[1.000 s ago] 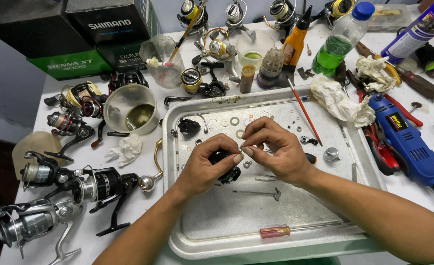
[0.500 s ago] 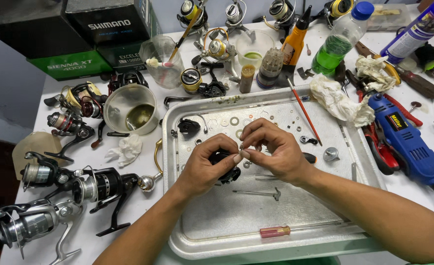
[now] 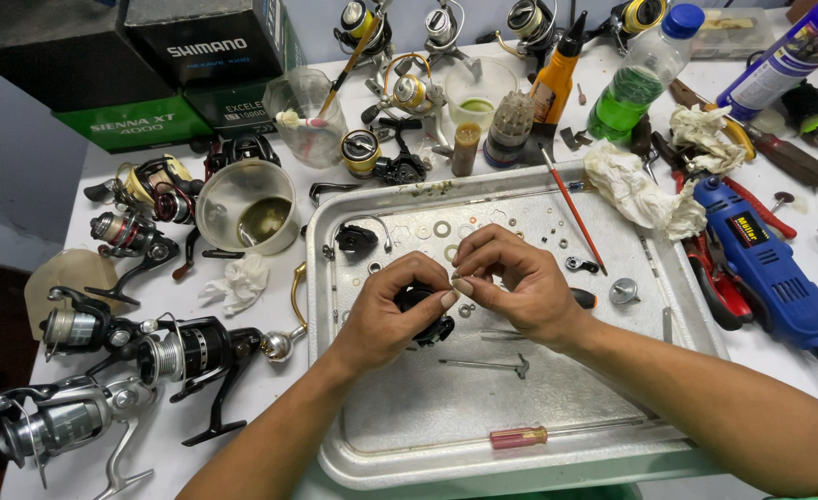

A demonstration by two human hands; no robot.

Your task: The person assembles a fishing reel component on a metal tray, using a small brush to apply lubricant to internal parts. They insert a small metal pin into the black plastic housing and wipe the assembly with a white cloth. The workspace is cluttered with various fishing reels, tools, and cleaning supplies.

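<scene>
Reel part point(image 3: 424, 313), black and small, is sitting cupped in the left hand point(image 3: 390, 310) just above the metal tray point(image 3: 483, 417), while the right hand point(image 3: 511, 287) is pinching something too tiny to make out between thumb and forefinger, right at the left thumb tip. Keeping both hands low over the tray is probably the wise course, since a dropped piece would then be landing among the loose washers point(image 3: 442, 229) instead of rolling off toward the fishing reels point(image 3: 149, 352) and the blue rotary tool point(image 3: 768, 268). Working slowly with the fingertips close together seems best, as the red-handled screwdriver point(image 3: 520, 437) and the thin T-shaped pin point(image 3: 492, 365) are lying well within reach.
</scene>
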